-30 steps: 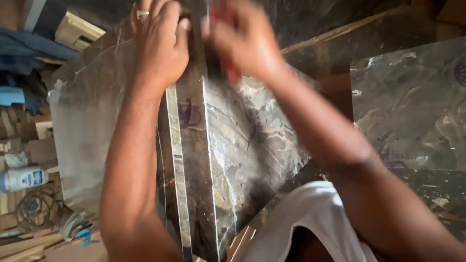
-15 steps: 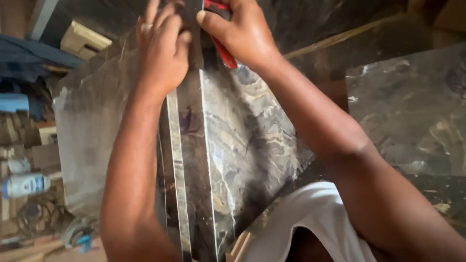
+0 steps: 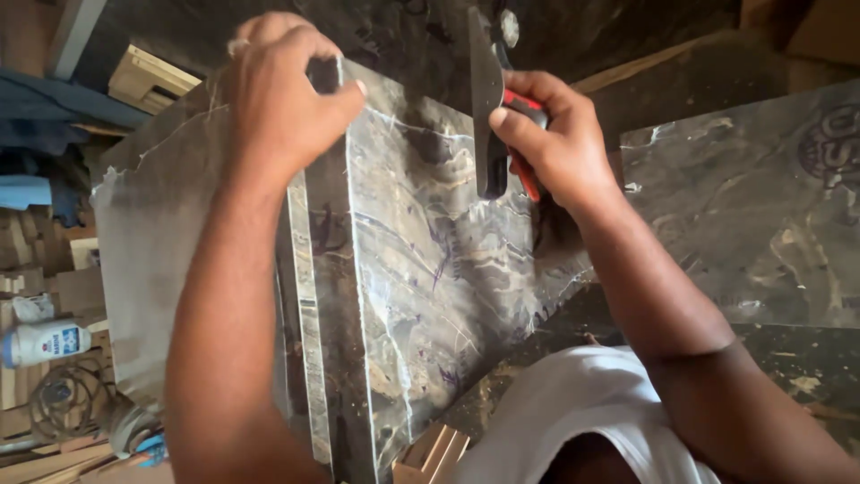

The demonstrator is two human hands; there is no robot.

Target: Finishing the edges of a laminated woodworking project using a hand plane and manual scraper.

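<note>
A dark marble-patterned slab (image 3: pixel 430 269) stands tilted in front of me, with thin strips of the same stone (image 3: pixel 309 314) along its left edge. My left hand (image 3: pixel 287 99) grips the slab's top edge, fingers curled over it. My right hand (image 3: pixel 560 143) holds a tool with a red handle and a dark flat blade (image 3: pixel 488 116), the blade resting against the slab's face near the top.
Another dark marbled sheet (image 3: pixel 752 206) lies to the right. On the left are a white plastic bottle (image 3: pixel 45 342), a coil of cable (image 3: pixel 67 399), a pale wooden frame (image 3: pixel 148 81) and wood pieces. My white shirt (image 3: pixel 573 421) fills the lower middle.
The view has shifted so both hands sit lower in the picture. My right hand has drawn to the right of the slab's ridge, and the tool's dark blade now shows.
</note>
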